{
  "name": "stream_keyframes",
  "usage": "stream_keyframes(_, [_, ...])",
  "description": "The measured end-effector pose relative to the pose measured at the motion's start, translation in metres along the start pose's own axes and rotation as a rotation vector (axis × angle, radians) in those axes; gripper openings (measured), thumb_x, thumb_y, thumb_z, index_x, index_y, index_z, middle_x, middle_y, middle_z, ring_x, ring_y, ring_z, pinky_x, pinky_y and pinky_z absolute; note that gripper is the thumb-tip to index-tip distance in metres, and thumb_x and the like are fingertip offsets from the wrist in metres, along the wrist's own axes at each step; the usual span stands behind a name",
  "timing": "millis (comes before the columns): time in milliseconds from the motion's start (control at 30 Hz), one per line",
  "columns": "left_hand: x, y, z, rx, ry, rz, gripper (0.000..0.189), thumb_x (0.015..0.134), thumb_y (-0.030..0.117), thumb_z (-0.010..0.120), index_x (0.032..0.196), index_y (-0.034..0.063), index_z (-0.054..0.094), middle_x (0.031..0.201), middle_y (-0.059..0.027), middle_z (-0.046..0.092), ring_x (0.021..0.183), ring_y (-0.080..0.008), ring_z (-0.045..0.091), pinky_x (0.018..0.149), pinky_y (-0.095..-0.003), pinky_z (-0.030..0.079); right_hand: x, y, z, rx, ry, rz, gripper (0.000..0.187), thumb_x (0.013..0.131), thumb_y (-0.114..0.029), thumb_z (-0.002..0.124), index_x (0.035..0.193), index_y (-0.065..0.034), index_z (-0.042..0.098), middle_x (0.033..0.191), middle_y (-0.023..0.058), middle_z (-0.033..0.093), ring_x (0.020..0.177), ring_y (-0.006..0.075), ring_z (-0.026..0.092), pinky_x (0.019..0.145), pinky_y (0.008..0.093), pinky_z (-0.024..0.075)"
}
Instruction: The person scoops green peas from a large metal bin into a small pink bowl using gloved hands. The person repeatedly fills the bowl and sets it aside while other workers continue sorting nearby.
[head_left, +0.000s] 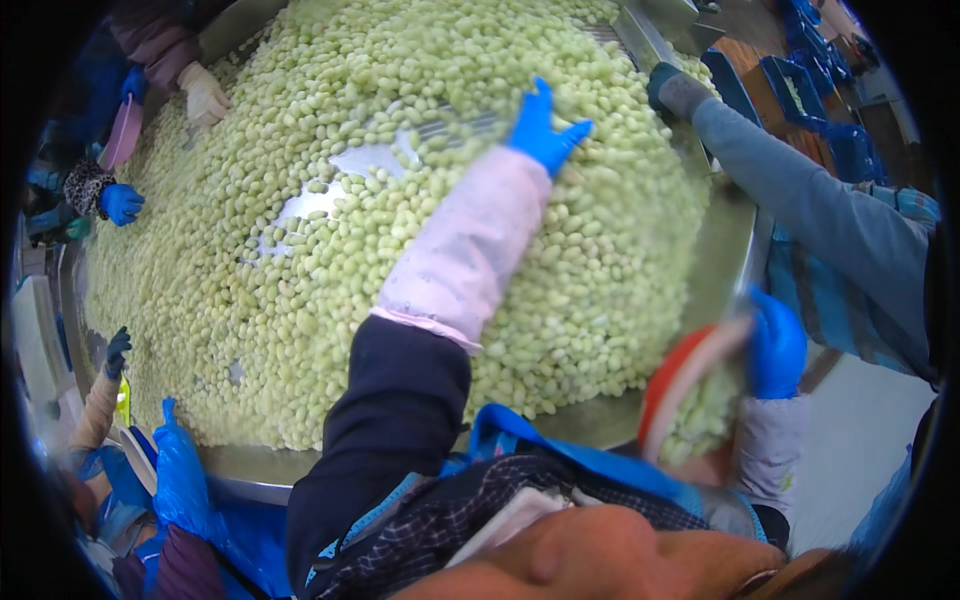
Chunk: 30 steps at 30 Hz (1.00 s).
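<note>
My left hand (550, 135), in a blue glove, is stretched out over a broad heap of pale green oval fruits (315, 352). Its fingers are spread and I see nothing held in them. A pink sleeve cover (469, 244) wraps the forearm. By the table's near edge on the right, my right hand (778, 346), also blue-gloved, grips the rim of a round red bowl or basket (670, 375). The container is tilted and has several of the same green fruits (699, 420) inside. Its near rim is blurred.
A large metal table (720, 240) bears the heap. A co-worker's grey sleeve (795, 180) reaches in from the right. Across the left side are other gloved hands (202, 94), a pink container (124, 131) and a blue plastic sleeve (180, 472). Blue crates (795, 97) stand at upper right.
</note>
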<state>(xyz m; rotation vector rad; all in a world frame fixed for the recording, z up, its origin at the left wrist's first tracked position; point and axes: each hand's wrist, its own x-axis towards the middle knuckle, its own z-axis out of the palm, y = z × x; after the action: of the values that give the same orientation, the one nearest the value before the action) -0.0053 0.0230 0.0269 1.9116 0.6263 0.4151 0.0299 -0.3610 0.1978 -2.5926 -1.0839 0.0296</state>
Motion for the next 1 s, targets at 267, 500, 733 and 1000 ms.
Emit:
stream_keyframes(267, [-0.149,-0.056,-0.135,0.131,0.28,0.035,0.063,0.085,0.004,0.061,0.141,0.0054,0.031,0.147,-0.0101,0.029,0.134,-0.0233,0.031,0.107,-0.0341,0.032,-0.003,0.02,0.009,0.191,-0.105,0.182,0.03,0.087,-0.029,0.06,0.106,-0.0065,0.065,0.094,0.0176,0.064,0.082,0.0315,0.063,0.073,0.0365,0.0491])
stream_keyframes(500, [-0.388,-0.142,-0.32,0.83,0.527,-0.987,0.075,0.087,0.057,0.048,0.145,0.0144,0.025,0.148,-0.0167,0.026,0.137,-0.0337,0.024,0.114,-0.0393,0.014,0.016,-0.019,-0.015,0.06,-0.137,0.23,0.036,0.087,-0.041,0.057,0.095,-0.0083,0.067,0.089,0.0167,0.065,0.081,0.034,0.062,0.07,0.0394,0.0486])
stream_keyframes(733, [-0.299,-0.084,-0.207,0.277,0.715,-0.839,0.076,0.083,0.052,0.06,0.141,0.0103,0.035,0.137,-0.0193,0.043,0.125,-0.0274,0.043,0.1,-0.0342,0.038,0.013,-0.019,-0.02,-0.045,-0.097,0.211,0.042,0.086,-0.05,0.054,0.088,-0.0103,0.067,0.082,0.0153,0.065,0.074,0.0347,0.061,0.065,0.0412,0.0482])
stream_keyframes(1000, [-0.145,-0.085,-0.065,-0.355,0.762,-0.545,0.069,0.085,0.039,0.063,0.137,0.0011,0.038,0.132,-0.016,0.048,0.112,-0.0246,0.05,0.093,-0.0341,0.042,0.016,-0.013,-0.018,0.016,-0.127,0.248,0.046,0.084,-0.052,0.056,0.093,-0.0079,0.068,0.085,0.0165,0.065,0.078,0.0328,0.063,0.068,0.0395,0.0492])
